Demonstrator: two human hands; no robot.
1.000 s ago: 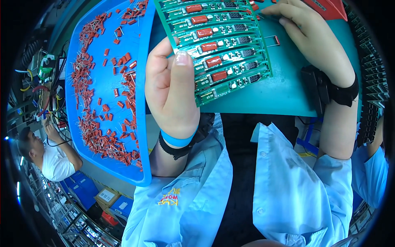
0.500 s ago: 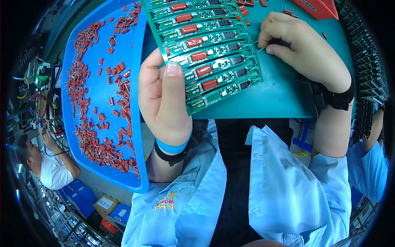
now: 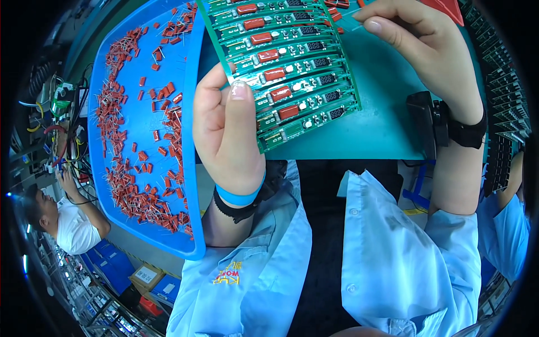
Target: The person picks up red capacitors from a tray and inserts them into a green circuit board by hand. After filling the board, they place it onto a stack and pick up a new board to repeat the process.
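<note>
My left hand [image 3: 230,132] is closed on the near left corner of a green circuit board panel [image 3: 355,101], thumb on top. The panel is tilted and made of several narrow strips. Most strips carry a red capacitor [image 3: 273,74] and a small dark digit display [image 3: 321,62]; the nearest one shows no red capacitor. Off the panel's far right side, my right hand [image 3: 429,48] is raised, with thumb and index finger close together. A thin pale sliver shows at those fingertips, too small to name.
A blue tray [image 3: 199,185] at left holds many loose red capacitors. Red capacitors also lie on the green work surface [image 3: 387,132] beyond the panel. A red bin [image 3: 449,8] stands at the far right, beside racked boards [image 3: 502,95]. Other people work at both sides.
My right hand has moved up and away from the panel's right edge. The panel and my left hand have shifted slightly right in view.
</note>
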